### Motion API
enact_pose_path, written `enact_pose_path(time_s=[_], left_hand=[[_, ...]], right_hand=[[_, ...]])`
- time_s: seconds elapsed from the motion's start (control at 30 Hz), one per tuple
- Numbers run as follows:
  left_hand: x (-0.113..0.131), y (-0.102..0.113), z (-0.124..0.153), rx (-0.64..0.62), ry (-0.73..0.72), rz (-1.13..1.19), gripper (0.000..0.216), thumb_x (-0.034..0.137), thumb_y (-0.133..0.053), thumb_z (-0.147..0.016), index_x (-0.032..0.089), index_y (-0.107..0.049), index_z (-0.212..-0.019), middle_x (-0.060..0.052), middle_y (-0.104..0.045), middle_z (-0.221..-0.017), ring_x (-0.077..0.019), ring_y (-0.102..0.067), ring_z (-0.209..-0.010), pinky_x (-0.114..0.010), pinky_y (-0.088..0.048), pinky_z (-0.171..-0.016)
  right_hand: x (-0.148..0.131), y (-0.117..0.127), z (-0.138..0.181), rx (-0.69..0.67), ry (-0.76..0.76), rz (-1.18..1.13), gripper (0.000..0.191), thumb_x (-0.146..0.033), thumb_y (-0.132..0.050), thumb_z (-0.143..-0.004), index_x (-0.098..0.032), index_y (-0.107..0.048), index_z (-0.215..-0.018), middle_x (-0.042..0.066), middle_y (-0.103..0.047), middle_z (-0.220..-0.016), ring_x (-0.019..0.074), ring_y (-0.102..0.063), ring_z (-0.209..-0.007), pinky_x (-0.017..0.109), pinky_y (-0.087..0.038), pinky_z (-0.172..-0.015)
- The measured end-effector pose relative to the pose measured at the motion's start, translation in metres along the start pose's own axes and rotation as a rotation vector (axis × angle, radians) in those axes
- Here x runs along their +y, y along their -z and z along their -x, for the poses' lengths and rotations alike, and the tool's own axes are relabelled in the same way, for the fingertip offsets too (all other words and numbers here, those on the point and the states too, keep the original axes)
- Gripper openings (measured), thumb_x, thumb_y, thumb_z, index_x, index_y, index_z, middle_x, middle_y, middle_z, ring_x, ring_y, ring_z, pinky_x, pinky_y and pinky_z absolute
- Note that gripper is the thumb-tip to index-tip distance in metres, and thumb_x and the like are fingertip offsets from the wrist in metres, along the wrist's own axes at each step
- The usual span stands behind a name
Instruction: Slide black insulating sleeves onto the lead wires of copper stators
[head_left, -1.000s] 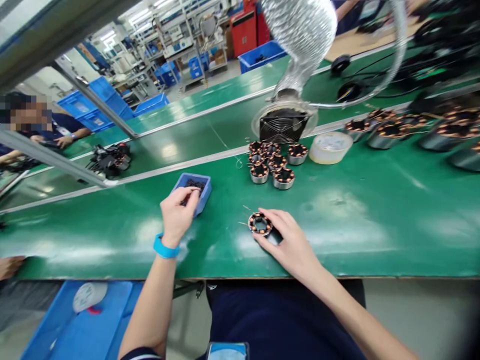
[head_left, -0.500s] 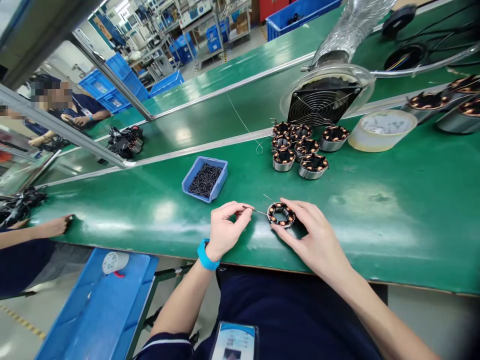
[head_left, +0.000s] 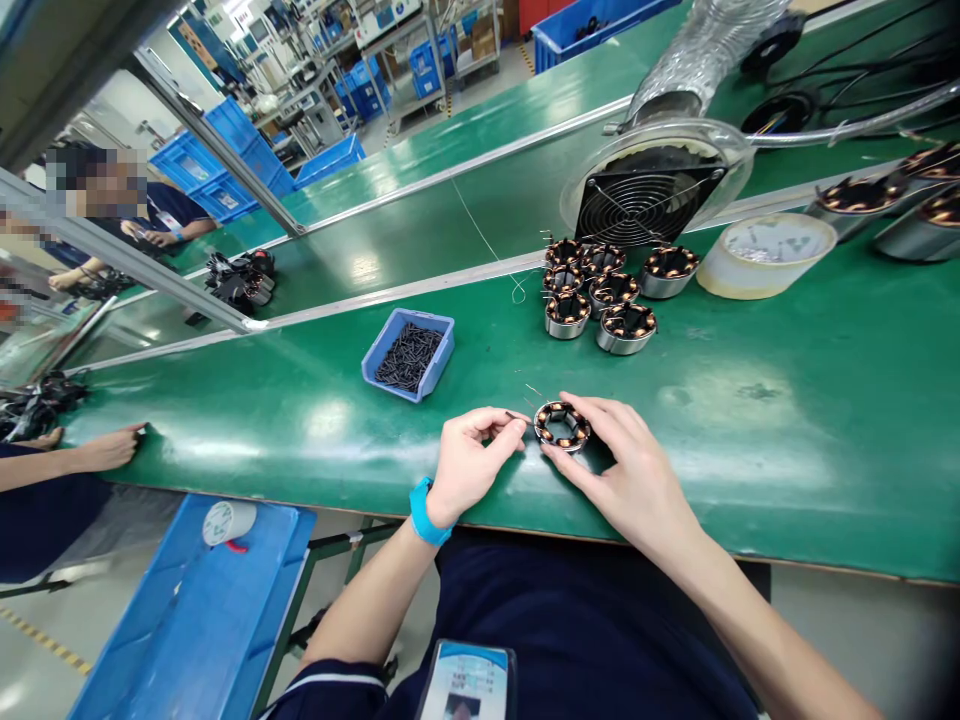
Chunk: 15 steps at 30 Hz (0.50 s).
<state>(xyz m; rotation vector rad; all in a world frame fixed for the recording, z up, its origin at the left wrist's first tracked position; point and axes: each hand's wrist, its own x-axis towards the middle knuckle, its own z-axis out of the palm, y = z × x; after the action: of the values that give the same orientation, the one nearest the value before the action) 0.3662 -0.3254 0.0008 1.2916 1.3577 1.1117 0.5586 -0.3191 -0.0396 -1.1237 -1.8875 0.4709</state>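
Note:
On the green bench, my right hand grips a motor stator between thumb and fingers. The stator is a metal ring with copper windings, its open face upward. My left hand, a blue band on its wrist, pinches a thin black sleeve close to the stator's left side, where a wire lead comes out. Fingers hide part of the sleeve, and how far it covers the lead I cannot tell. Other thin wire ends stick up behind the ring. A blue bin of short black sleeves sits beyond my left hand.
Several more stators stand behind my right hand, before a black fan with a foil duct. A white tub is to their right. At left, a co-worker's hand rests on the bench, above a blue crate.
My left hand has moved right, bringing the black sleeve along the wire lead up close to the stator. My right hand and the stator have stayed in place.

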Motion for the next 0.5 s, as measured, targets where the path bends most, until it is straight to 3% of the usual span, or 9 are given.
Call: enact_pose_path(time_s=[0.13, 0.27, 0.5], left_hand=[[0.001, -0.007, 0.001, 0.003, 0.129, 0.165, 0.025, 0.038, -0.076, -0.084, 0.013, -0.077, -0.083, -0.003, -0.068, -0.066, -0.0083, -0.055, -0.057, -0.020, -0.045, -0.056], [0.001, -0.012, 0.004, 0.009, 0.130, 0.158, 0.026, 0.039, -0.076, -0.084, 0.013, -0.077, -0.080, -0.003, -0.068, -0.066, -0.0088, -0.056, -0.057, -0.020, -0.045, -0.056], [0.001, -0.023, 0.016, 0.205, -0.236, -0.221, 0.017, 0.027, -0.070, -0.088, 0.016, -0.077, -0.078, -0.004, -0.070, -0.073, -0.0106, -0.055, -0.062, -0.024, -0.047, -0.060]], right_hand=[[0.000, 0.000, 0.000, 0.008, 0.005, 0.001, 0.049, -0.038, -0.066, -0.098, -0.018, -0.054, -0.141, 0.013, -0.063, -0.122, 0.0272, -0.061, -0.111, 0.043, -0.055, -0.094], [-0.001, 0.000, 0.000, 0.003, -0.003, -0.009, 0.049, -0.037, -0.066, -0.098, -0.020, -0.053, -0.142, 0.012, -0.063, -0.123, 0.0272, -0.061, -0.112, 0.043, -0.055, -0.094], [-0.001, 0.001, 0.000, -0.004, -0.016, -0.021, 0.048, -0.038, -0.065, -0.099, -0.021, -0.053, -0.141, 0.012, -0.064, -0.124, 0.0278, -0.061, -0.113, 0.044, -0.055, -0.095]])
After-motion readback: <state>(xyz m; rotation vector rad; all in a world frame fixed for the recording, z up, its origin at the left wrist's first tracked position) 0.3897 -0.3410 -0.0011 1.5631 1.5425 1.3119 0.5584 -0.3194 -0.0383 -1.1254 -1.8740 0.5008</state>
